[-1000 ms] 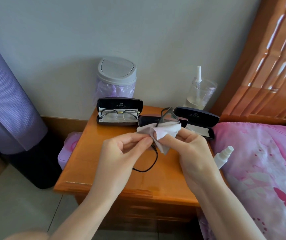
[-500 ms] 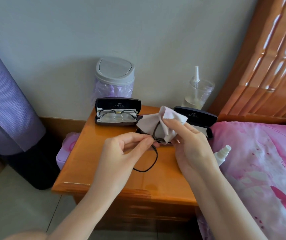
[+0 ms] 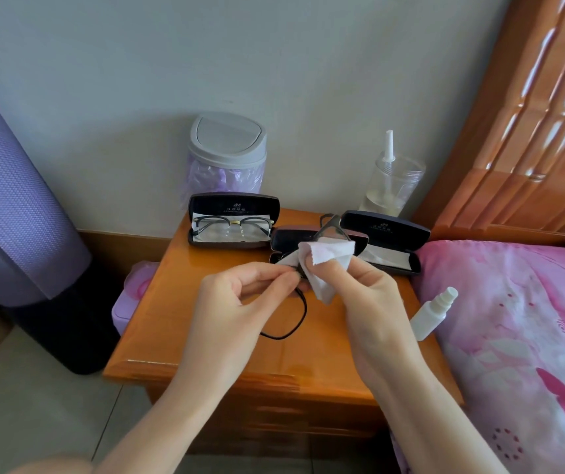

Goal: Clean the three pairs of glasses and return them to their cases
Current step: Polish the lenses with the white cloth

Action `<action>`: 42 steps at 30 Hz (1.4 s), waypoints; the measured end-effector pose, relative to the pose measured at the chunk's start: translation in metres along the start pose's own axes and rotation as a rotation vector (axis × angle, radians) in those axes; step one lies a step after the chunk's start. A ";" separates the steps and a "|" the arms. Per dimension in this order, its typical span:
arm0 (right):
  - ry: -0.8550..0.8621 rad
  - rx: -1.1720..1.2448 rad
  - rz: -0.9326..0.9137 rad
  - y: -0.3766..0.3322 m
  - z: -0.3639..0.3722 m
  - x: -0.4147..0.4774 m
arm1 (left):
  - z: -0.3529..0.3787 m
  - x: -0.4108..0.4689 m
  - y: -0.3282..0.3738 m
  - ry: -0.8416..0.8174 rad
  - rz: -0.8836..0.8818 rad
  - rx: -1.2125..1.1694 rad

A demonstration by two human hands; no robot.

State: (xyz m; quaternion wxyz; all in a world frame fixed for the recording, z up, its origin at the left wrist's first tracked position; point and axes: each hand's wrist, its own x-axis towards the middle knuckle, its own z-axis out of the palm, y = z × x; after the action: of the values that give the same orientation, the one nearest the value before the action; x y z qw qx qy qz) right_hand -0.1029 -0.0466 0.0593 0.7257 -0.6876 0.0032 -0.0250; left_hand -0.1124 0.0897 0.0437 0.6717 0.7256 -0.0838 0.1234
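My left hand [image 3: 240, 299] pinches the frame of a black pair of glasses [image 3: 330, 227] held above the wooden nightstand [image 3: 205, 336]; one temple arm loops down below my fingers. My right hand [image 3: 366, 289] pinches a white cleaning cloth [image 3: 329, 258] folded over a lens. Behind stand three open dark cases: the left case [image 3: 233, 203] holds another pair of glasses [image 3: 233, 225], the middle case [image 3: 284, 239] is mostly hidden by the cloth, the right case [image 3: 387, 230] shows only a white cloth inside.
A small grey-lidded bin [image 3: 228, 145] and a clear jar with a pump [image 3: 392, 179] stand against the wall. A white spray bottle [image 3: 433, 313] lies at the edge of the pink bed [image 3: 520, 336]. A purple rolled mat [image 3: 11, 206] stands at the left.
My right hand has shifted the cloth down over the lens, and the top of the frame now shows above it. My left hand keeps its pinch in nearly the same place.
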 end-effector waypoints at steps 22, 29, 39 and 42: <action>0.128 0.139 0.052 0.000 0.001 0.011 | 0.004 -0.001 -0.003 -0.030 0.019 0.017; -0.055 -0.015 -0.056 -0.002 0.001 -0.002 | 0.001 0.000 -0.001 0.041 0.018 0.013; -0.098 0.000 -0.028 -0.001 -0.006 0.002 | -0.002 0.003 -0.001 -0.011 0.025 0.063; -0.043 0.061 -0.013 -0.005 -0.006 0.009 | -0.002 0.003 0.000 -0.028 0.035 0.079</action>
State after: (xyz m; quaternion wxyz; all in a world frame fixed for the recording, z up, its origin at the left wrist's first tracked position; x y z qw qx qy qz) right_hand -0.0941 -0.0528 0.0641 0.7459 -0.6656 -0.0177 -0.0151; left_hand -0.1095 0.0917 0.0447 0.6391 0.7516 -0.1009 0.1280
